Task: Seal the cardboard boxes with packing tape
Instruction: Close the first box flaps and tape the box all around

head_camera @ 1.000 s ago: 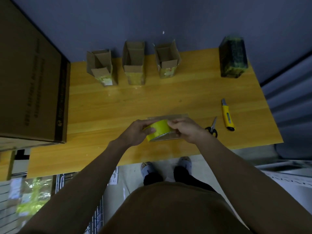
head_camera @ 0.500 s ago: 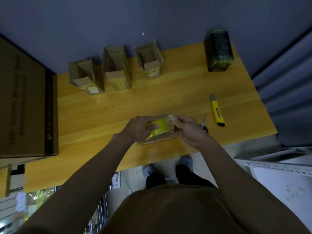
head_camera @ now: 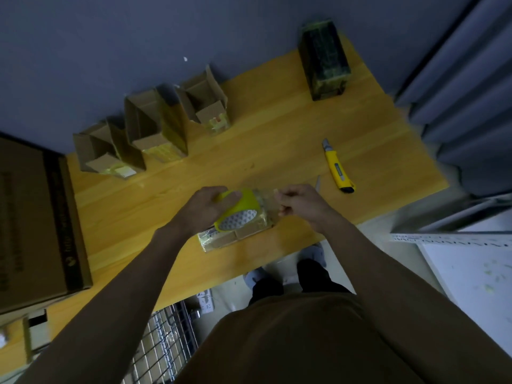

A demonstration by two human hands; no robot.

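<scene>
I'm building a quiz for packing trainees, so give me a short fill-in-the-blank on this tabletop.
1. The left hand grips a roll of ____ tape.
2. Along the wall stand ____ open cardboard boxes.
3. The yellow utility knife lies to the ____ of the right hand.

Missing words: yellow; three; right

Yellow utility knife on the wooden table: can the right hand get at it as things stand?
Probably yes. The yellow utility knife lies in the open just beyond the right hand, nothing between them; but that hand seems to pinch a clear tape end, so it must let go first.
</scene>
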